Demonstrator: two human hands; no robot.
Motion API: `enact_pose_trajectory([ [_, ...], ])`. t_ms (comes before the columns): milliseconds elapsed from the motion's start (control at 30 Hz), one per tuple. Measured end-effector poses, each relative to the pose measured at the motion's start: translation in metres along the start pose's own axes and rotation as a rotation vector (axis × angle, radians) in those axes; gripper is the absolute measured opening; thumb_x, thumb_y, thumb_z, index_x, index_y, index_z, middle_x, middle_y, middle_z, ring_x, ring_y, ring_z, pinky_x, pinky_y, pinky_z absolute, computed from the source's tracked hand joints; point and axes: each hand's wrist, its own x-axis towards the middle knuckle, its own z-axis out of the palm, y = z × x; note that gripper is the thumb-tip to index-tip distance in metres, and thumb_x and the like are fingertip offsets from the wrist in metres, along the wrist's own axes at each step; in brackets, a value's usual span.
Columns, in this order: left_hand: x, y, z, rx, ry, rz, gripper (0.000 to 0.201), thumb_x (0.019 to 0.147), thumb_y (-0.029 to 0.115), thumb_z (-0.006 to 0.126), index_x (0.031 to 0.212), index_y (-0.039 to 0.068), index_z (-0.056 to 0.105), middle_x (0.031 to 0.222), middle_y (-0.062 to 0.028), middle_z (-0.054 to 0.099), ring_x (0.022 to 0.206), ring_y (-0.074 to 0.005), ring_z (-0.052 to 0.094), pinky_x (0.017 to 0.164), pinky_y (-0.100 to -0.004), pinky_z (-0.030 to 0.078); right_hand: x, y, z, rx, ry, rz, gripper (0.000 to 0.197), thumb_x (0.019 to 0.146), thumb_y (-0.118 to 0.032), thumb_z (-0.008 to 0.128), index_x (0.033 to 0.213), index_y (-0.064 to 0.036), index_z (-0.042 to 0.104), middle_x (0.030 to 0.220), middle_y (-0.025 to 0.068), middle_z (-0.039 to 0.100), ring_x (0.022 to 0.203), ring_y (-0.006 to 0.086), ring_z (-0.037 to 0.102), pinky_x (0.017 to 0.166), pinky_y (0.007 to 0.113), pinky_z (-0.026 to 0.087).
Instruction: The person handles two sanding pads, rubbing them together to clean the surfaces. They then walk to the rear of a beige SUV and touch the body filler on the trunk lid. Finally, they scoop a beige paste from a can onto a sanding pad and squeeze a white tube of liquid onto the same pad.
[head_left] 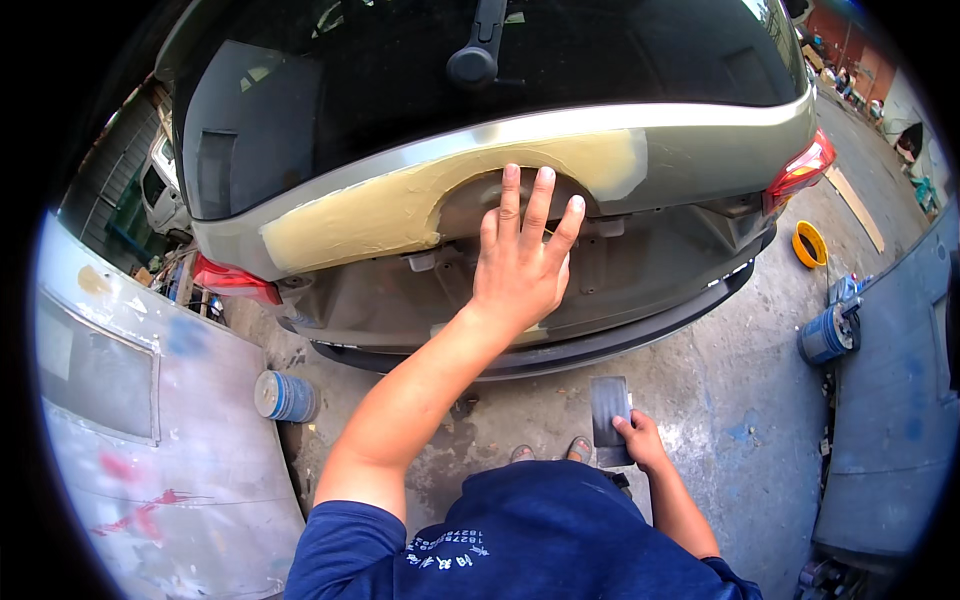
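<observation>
My left hand reaches up to the tailgate of a grey-green car, its fingers spread and holding nothing. The fingertips lie over the upper edge of a rounded recess; whether they press on the surface I cannot tell. Around that recess spreads a broad patch of pale yellow body filler, with a smooth, slightly streaked surface. Down by my right side, my right hand is closed on a dark grey rectangular sheet that looks like sandpaper. Part of the sheet is hidden behind the thumb and fingers.
The rear window carries a wiper. Below sits the black-edged bumper. Blue buckets stand at both sides, beside paint-marked grey panels. A yellow round tub lies on the concrete floor, right.
</observation>
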Motion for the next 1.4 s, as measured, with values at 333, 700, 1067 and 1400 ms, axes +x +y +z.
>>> enact_pose_trajectory([
  [333,0.007,0.014,0.005,-0.033,0.008,-0.017,0.072,0.066,0.012,0.073,0.132,0.015,0.046,0.148,-0.0204,0.028,0.137,-0.0448,0.025,0.087,-0.0485,0.037,-0.001,0.007,0.003,-0.023,-0.010,0.024,0.018,0.091,-0.018,0.061,0.093,0.0000,0.062,0.080,0.0018,0.060,0.070,0.0100,0.051,0.065,0.028,0.043],
  [700,-0.003,-0.008,-0.008,0.077,-0.020,-0.036,0.070,0.067,0.013,0.072,0.132,0.015,0.046,0.149,-0.0212,0.027,0.138,-0.0414,0.026,0.086,-0.0466,0.036,-0.001,0.005,0.002,-0.010,-0.029,0.044,0.018,0.091,-0.018,0.061,0.094,0.0001,0.062,0.080,0.0023,0.060,0.070,0.0101,0.052,0.066,0.028,0.043],
  [1067,-0.012,-0.018,-0.025,0.170,-0.013,-0.109,0.070,0.070,0.014,0.070,0.135,0.015,0.045,0.149,-0.0214,0.027,0.137,-0.0433,0.027,0.091,-0.0491,0.034,0.009,0.015,0.001,-0.062,-0.065,0.048,0.019,0.092,-0.018,0.060,0.094,0.0003,0.062,0.081,0.0021,0.061,0.072,0.0103,0.052,0.067,0.028,0.044],
  [1400,0.003,-0.016,-0.022,0.166,0.022,-0.123,0.071,0.069,0.015,0.069,0.136,0.015,0.044,0.149,-0.0217,0.027,0.135,-0.0446,0.028,0.094,-0.0506,0.031,0.003,0.002,0.000,-0.076,-0.063,0.047,0.020,0.091,-0.019,0.061,0.095,0.0015,0.061,0.081,0.0031,0.061,0.072,0.0109,0.052,0.067,0.029,0.044],
])
